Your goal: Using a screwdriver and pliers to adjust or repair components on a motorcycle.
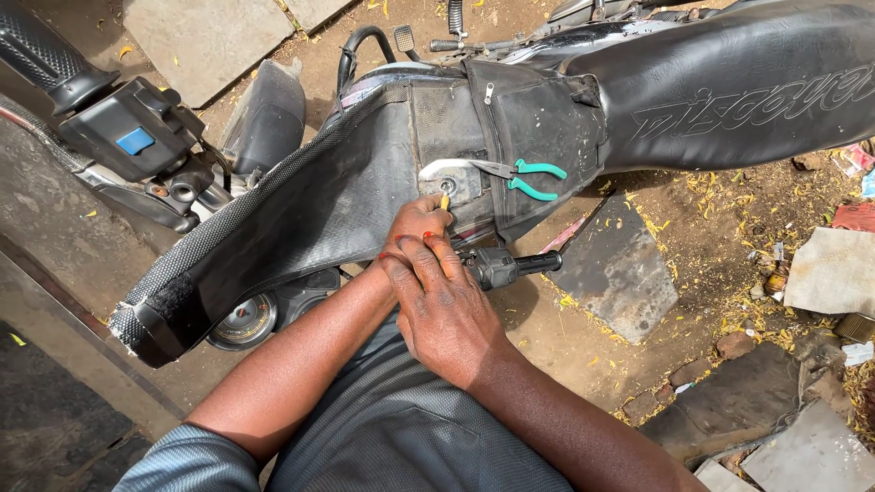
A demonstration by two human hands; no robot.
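Both forearms cross over a grey-clad lap; right hand (447,310) lies over left hand (415,223), pressed together, left fingers pinching a yellow-handled screwdriver (445,199) whose tip sits at a fastener on the metal bracket (453,176) under the motorcycle's tank cover (310,196); cover already peeled back, bracket exposed; green-handled pliers (524,176) parked just beside, untouched; judging by this, fastener not yet out, cover refit pending; seat (729,82) in place.
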